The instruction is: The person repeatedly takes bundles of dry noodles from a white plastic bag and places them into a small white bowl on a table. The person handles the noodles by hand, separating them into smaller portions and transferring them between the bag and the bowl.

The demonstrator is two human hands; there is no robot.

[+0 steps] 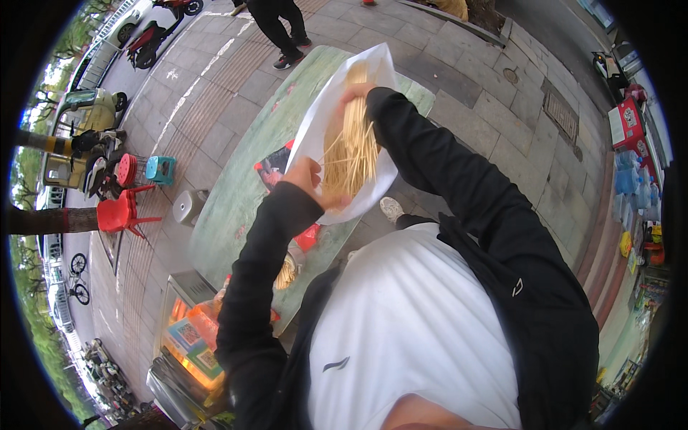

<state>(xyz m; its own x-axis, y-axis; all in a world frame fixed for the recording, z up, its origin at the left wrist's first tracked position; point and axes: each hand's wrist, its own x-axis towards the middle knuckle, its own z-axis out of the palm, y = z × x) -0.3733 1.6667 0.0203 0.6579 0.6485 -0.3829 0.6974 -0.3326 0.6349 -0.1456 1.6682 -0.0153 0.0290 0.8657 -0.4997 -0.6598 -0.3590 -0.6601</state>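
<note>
A large white bag lies spread above a green table, with many thin wooden skewers inside it. My right hand reaches into the upper part of the bag and closes around a bunch of the skewers. Lower down, my left hand grips the bag's near left edge; its fingertips are partly hidden. Beside my left forearm a clear container with more thin sticks stands on the table. A black and red package lies under the bag's left side.
At the table's near left end stands a metal-framed case with printed code cards. A grey stool, a blue stool and red plastic chairs are to the left. A person in black trousers stands beyond the table.
</note>
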